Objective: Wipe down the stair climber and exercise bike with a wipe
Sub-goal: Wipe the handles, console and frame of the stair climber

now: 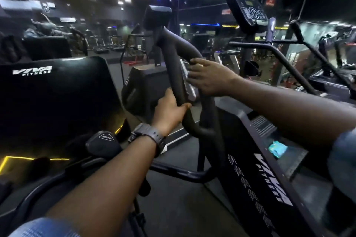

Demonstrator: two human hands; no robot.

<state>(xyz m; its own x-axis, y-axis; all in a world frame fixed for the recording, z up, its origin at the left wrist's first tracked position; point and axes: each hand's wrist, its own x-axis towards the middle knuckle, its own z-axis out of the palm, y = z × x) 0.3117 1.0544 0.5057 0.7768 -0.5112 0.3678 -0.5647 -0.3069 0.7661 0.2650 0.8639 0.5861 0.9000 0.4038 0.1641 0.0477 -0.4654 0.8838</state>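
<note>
Head view was taken in a dim gym. At far left a black panel (54,90) marked VIVA FITNESS was seen, with a dark padded seat (104,143) below it. The left hand (169,110), a watch (149,137) on its wrist, was wrapped round the black handrail (177,75) of the stair climber (258,169), thumb and fingers curled about the tube. Just right and higher, the right hand (208,79) was laid on the same rail, fingers bent over it; a wipe could not be made out under it. A console (248,10) stood above. A blue packet (277,149) lay on a step.
</note>
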